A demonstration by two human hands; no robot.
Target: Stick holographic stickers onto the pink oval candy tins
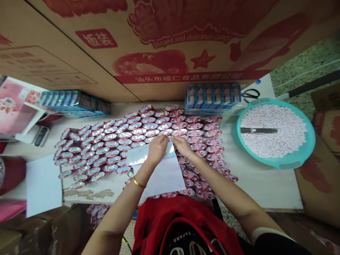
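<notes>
My left hand (pixel 158 148) has its fingers closed on a shiny, silvery sheet (pixel 138 154), which looks like a sticker sheet. That sheet lies over a white paper (pixel 166 179) on top of the packs. Close beside it, my right hand (pixel 182 146) is pinched at the sheet's upper right edge; anything between its fingertips is too small to make out. Under and around both hands stand rows of small oval-topped packs (pixel 151 126). Packs on the left have silvery tops, while those on the right show pink tops (pixel 195 133).
A turquoise basin (pixel 289 164) of small white-and-pink pieces stands right, with a dark flat tool (pixel 259 130) on them. Blue boxed packs (pixel 212 97) line the large cartons (pixel 159 53) behind. Black scissors (pixel 251 94) lie back right. A white sheet (pixel 44 182) overhangs the table's left front.
</notes>
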